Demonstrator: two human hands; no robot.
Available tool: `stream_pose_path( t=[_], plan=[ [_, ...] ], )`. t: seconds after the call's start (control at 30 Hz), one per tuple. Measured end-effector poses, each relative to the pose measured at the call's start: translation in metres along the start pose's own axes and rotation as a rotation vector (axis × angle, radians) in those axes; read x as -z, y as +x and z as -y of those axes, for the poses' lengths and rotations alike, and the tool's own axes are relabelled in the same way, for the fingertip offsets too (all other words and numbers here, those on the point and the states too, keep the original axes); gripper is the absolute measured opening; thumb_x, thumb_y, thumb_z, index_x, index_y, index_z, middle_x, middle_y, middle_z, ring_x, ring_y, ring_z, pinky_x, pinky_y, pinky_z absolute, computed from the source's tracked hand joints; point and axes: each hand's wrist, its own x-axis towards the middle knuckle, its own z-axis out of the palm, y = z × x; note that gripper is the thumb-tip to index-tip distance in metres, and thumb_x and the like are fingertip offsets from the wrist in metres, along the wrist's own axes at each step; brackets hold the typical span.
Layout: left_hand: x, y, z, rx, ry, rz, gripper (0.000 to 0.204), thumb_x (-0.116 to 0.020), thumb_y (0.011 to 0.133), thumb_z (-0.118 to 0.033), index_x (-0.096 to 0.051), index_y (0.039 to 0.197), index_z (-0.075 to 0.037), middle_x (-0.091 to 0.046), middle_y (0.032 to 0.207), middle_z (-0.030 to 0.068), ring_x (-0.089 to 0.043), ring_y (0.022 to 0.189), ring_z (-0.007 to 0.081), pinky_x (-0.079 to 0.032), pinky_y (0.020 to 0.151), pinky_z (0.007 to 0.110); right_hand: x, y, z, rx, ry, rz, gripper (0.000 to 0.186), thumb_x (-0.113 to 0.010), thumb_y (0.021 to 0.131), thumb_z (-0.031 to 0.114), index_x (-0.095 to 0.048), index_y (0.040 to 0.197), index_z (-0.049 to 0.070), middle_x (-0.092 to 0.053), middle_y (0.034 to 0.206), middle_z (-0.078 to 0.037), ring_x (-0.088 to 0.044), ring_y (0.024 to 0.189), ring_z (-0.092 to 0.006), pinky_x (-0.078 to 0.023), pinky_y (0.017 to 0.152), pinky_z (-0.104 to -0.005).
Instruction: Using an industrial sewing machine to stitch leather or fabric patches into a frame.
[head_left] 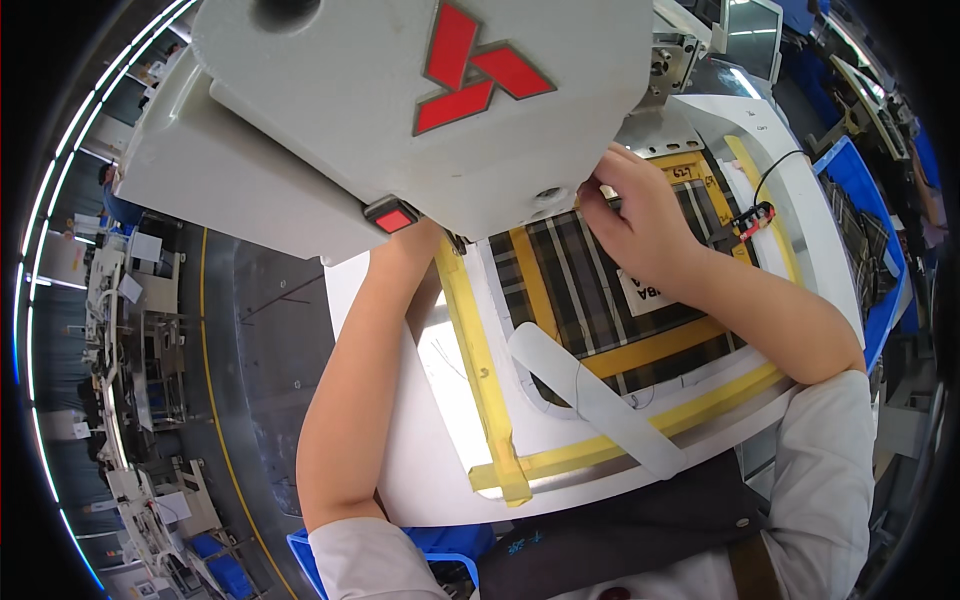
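Hands [648, 222] near plaid fabric [590, 305] — machine head [400, 140] half-hides one.

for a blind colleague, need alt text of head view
A person's right hand is over plaid fabric at the edge of a grey machine head, which mostly hides the left hand; yellow strips run alongside the fabric.
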Motion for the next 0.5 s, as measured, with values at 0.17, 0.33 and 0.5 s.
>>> stream_pose_path(
  t=[0.17, 0.33, 0.5],
  plan=[
    [-0.002, 0.005, -0.008, -0.031, 0.018, -0.113, 0.016, -0.056, 0.084, -0.003, -0.061, 0.100, 0.000, -0.065, 0.098, 0.0127, -0.062, 0.091, 0.0267, -0.049, 0.077, 0.038, -0.009, 0.012, -0.020, 0.298, -0.214, 0.093, 0.007, -0.059, 0.080, 0.002, -0.064, 0.084, 0.002, -0.057, 0.092, -0.007, -0.053, 0.091, -0.0264, -0.045, 0.082, -0.0370],
    [0.006, -0.012, -0.015, -0.031, 0.083, -0.160, 0.011, -0.058, 0.084, -0.006, -0.064, 0.090, 0.000, -0.065, 0.093, 0.0149, -0.062, 0.083, 0.0304, -0.049, 0.073, 0.037, -0.009, 0.009, -0.019, 0.392, -0.391, 0.054, 0.008, -0.066, 0.077, 0.011, -0.066, 0.080, 0.004, -0.056, 0.088, -0.006, -0.052, 0.088, -0.0258, -0.044, 0.080, -0.0380],
    [0.022, -0.062, -0.078, 0.028, 0.051, 0.097, 0.010, -0.063, 0.080, -0.010, -0.066, 0.087, -0.003, -0.060, 0.075, 0.0109, -0.061, 0.067, 0.0278, -0.048, 0.062, 0.035, 0.009, -0.013, -0.013, 0.165, -0.158, 0.213, 0.011, -0.071, 0.074, 0.015, -0.066, 0.074, 0.005, -0.057, 0.087, -0.008, -0.053, 0.084, -0.0264, -0.044, 0.075, -0.0376]
  ],
)
